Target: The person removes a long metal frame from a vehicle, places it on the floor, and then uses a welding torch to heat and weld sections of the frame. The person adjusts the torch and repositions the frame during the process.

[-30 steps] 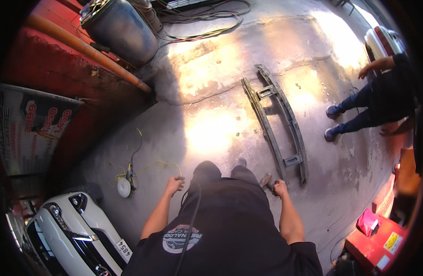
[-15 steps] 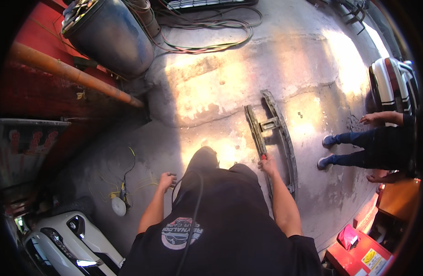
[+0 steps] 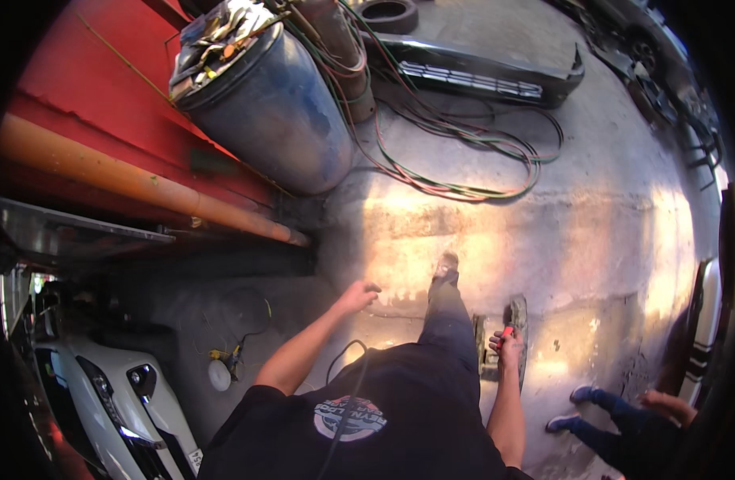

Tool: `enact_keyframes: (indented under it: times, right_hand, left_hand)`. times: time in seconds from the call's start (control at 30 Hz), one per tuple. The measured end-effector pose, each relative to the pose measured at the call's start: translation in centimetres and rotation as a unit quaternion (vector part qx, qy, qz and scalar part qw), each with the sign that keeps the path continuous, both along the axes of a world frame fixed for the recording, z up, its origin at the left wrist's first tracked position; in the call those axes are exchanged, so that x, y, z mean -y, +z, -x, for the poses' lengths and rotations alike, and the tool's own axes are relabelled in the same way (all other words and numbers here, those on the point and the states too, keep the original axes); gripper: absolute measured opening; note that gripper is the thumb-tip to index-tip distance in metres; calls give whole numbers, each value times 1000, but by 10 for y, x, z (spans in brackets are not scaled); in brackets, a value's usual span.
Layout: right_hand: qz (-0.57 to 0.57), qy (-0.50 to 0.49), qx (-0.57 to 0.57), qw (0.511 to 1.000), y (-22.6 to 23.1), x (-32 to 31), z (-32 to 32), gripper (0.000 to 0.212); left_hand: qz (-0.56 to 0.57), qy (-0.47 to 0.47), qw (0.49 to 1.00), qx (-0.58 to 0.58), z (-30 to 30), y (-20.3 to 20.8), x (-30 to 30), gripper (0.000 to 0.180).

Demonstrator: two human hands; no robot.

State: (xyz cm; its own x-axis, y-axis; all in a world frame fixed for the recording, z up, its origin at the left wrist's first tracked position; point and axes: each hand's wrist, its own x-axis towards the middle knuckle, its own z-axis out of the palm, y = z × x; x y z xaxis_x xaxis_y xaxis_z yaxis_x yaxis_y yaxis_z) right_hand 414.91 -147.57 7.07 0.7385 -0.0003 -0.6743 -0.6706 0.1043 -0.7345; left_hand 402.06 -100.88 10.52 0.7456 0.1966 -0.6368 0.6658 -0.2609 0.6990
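Observation:
My right hand (image 3: 507,346) is closed round a small red-handled tool (image 3: 507,331); its working end is too small to make out. Below and beside that hand lies a long dirty metal car frame part (image 3: 518,310) on the floor, partly hidden by my leg and arm. My left hand (image 3: 358,296) hangs out in front of my body over the concrete, holding nothing visible, its fingers loosely apart. One of my legs (image 3: 447,312) is stretched forward in mid-stride.
Ahead stand a blue drum (image 3: 263,104) full of scrap and a gas cylinder (image 3: 335,56), with coiled hoses (image 3: 479,192) across the floor. Beyond lie a dark bumper (image 3: 479,72) and a tyre (image 3: 387,14). A white car (image 3: 111,400) is at left, another person (image 3: 623,416) at right.
I have stepped forward, so the drum, hoses and bumper look nearer and the metal part has slid back beside me. My left hand has swung forward; the right still grips the red-handled tool.

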Motion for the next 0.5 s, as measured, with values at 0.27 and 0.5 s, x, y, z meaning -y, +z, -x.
enact_keyframes:
  times: [0.27,0.5]
  right_hand:
    - [-150,416,40,896,147,-267,-255,63]
    - [-224,666,65,709,242,-446,-288,66]
  left_hand:
    - [107,160,981,30,-154,111,0,39]
    - [323,355,847,230,-252,185,-68,37]
